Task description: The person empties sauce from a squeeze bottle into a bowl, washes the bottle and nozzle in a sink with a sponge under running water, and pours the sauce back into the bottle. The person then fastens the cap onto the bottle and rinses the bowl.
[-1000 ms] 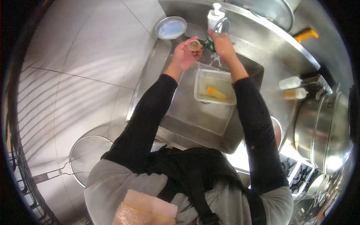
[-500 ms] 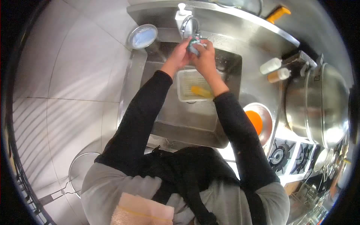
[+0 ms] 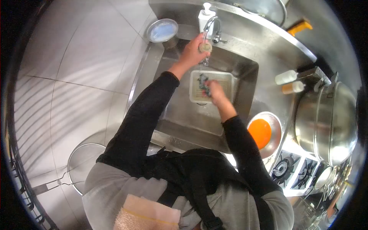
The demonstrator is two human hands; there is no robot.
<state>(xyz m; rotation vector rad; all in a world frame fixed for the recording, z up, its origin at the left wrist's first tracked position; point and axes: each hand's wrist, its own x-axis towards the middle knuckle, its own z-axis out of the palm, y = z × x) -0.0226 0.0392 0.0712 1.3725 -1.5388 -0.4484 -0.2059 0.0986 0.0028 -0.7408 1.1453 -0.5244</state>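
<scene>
My left hand (image 3: 193,52) is wrapped round a small round cup (image 3: 206,47), held under the curved faucet (image 3: 213,23), with water running at it. Lower and to the right, my right hand (image 3: 215,92) grips a dark green scrubber (image 3: 204,83) over the white perforated basket (image 3: 228,74), which sits in the steel sink (image 3: 184,112). The yellow item seen in the basket earlier does not show; my right hand covers part of that area.
A metal pot (image 3: 162,30) with whitish liquid stands at the sink's back left corner, beside a white pump bottle (image 3: 205,18). Two squeeze bottles (image 3: 286,77), a bowl with an orange disc (image 3: 259,133), a large steel pot (image 3: 326,119) and burners (image 3: 283,168) are at the right.
My hands were together at the faucet and have come apart. My right hand has moved down over the basket with the scrubber, while my left stays near the faucet with the cup. The view has shifted.
</scene>
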